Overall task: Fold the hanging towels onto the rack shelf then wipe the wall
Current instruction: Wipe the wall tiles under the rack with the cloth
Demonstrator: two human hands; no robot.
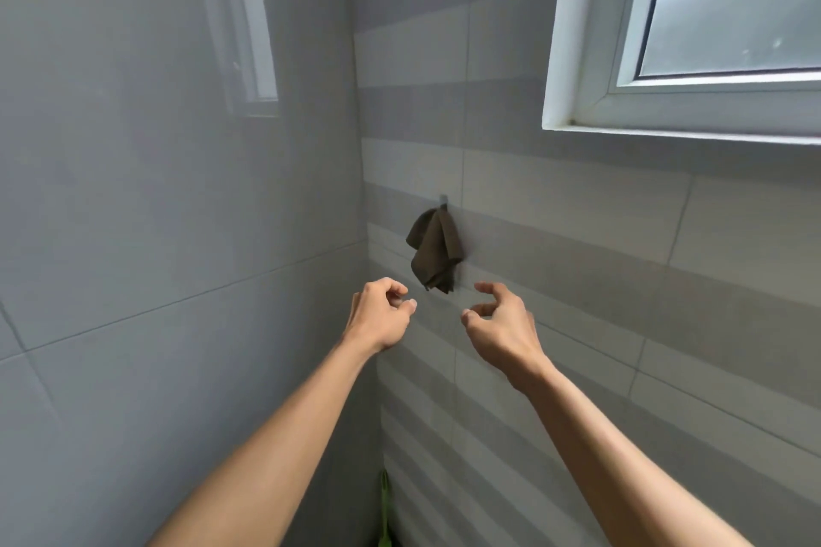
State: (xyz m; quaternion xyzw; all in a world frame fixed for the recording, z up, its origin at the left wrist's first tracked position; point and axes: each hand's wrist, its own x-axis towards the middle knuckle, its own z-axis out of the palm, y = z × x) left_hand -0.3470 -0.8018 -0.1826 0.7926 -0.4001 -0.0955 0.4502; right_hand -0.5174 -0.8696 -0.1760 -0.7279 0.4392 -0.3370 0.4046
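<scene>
A small dark brown cloth (435, 251) hangs bunched from a metal hook (443, 200) on the striped tiled wall (599, 262), near the corner. My left hand (381, 315) is raised just below and left of the cloth, fingers loosely curled, holding nothing. My right hand (502, 324) is below and right of the cloth, thumb and fingers loosely curved and apart, also holding nothing. Neither hand touches the cloth. No rack shelf is in view.
A glossy grey tiled wall (155, 191) stands on the left and meets the striped wall at a corner. A white-framed window (591, 93) sits at the upper right. Something thin and green (384, 506) shows low in the corner.
</scene>
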